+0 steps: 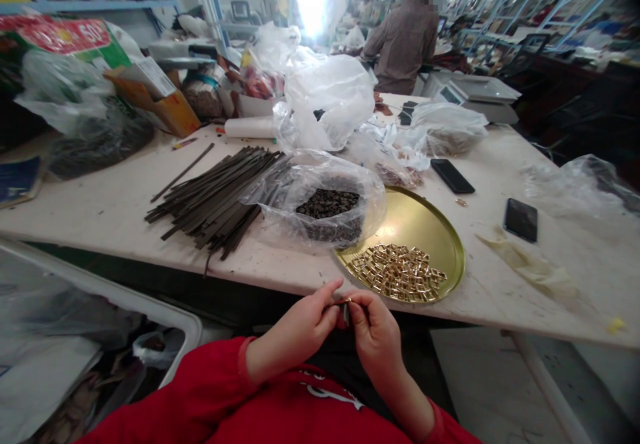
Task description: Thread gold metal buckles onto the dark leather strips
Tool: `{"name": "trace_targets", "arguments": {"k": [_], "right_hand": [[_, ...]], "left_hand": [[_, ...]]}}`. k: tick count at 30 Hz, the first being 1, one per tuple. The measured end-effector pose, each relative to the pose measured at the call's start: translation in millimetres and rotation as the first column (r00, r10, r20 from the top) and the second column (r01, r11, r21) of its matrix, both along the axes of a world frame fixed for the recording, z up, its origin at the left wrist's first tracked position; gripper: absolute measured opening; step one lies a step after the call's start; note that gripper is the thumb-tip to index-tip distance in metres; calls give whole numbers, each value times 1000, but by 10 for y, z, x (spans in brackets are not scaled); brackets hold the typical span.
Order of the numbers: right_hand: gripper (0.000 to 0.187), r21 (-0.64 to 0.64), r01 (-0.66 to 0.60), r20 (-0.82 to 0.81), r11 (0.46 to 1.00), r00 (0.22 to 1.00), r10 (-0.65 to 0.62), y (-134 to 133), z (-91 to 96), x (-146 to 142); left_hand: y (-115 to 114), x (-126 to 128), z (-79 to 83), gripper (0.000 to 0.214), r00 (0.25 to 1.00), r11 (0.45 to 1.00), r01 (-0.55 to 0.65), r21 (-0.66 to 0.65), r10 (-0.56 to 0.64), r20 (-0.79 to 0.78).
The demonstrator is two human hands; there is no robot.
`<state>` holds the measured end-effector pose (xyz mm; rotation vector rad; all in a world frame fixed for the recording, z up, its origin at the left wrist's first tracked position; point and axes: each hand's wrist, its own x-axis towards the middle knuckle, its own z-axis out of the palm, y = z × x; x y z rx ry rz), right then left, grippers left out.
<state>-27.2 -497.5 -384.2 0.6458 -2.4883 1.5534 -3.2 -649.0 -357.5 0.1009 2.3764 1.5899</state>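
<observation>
- Head view: small shiny gold-coloured metal piece [343, 302] pinched btwn L hand [319, 312] & R hand [374, 324], just off the pale bench's [290, 267] near edge.
- Prob. light, stiff, bit slippery; best gripped by rim w/ fingertips.
- Short dark strip [346, 315] below it: prob. bendy; attachment unclear.
- Forearms converge, fingertips nearly meeting.

Ahead and left of the hands [317, 317], free worktop [280, 267] fronts the open plastic bag [370, 194], which crowds the gold tray [425, 221]
</observation>
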Motion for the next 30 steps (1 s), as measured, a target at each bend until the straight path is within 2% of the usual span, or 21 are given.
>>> {"name": "trace_targets", "arguments": {"k": [4, 6, 10, 15, 18, 21, 25, 30], "right_hand": [[12, 13, 105, -33, 994, 994, -105, 1, 62, -45], [12, -2, 113, -6, 994, 994, -113, -1, 101, -58], [11, -75, 63, 139, 995, 989, -52, 2, 118, -16], [11, -197, 61, 308, 978, 951, 3, 19, 88, 47], [14, -242, 54, 424, 969, 904, 55, 29, 105, 33], [15, -269, 57, 467, 961, 881, 78, 40, 124, 11], [16, -276, 38, 431, 960, 898, 89, 44, 107, 12], [13, -191, 62, 160, 980, 987, -31, 32, 49, 18]], "left_hand": [[1, -1, 27, 49, 1000, 1000, -18, 23, 18, -2], [4, 4, 39, 49, 999, 998, -47, 44, 47, -14], [1, 15, 20, 45, 996, 996, -83, 39, 84, -19], [-28, 38, 11, 44, 998, 999, -12, 41, 14, -58], [-32, 62, 42, 47, 996, 1000, 29, -12, -30, -85], [-19, 73, 54, 48, 996, 997, 31, -73, -37, -86], [16, 54, 22, 45, 997, 992, -28, -121, 18, -79], [50, 23, 32, 18, 987, 989, -145, 15, 146, -65]]}}
